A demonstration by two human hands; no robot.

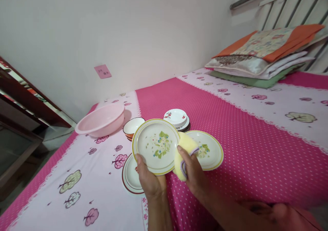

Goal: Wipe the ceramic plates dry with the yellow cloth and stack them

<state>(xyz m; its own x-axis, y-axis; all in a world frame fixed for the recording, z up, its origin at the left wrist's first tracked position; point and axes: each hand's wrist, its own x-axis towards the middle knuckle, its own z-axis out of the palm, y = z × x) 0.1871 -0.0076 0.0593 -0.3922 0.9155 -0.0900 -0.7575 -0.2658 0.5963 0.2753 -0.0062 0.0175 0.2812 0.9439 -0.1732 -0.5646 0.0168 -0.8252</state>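
Observation:
A round plate [146, 138] with a yellow-green rim and a leafy flower print is held up, tilted toward me. My left hand [150, 181] grips it at the lower left, thumb on the face and fingers behind. A folded yellow cloth [182, 159] with purple edging is pinched in my right hand [192, 171] and pressed against the plate's right rim. Behind the cloth lies a matching plate [215, 154] on the bed. Partly hidden under the held plate is a brown-rimmed plate [128, 178] to the left.
Orange-sided bowls [133, 125] and a stack of small floral plates [176, 116] stand behind the held plate. A pink basin [102, 120] sits at the left near the wall. Folded pillows and cushions [263, 58] are piled at the far right of the bed.

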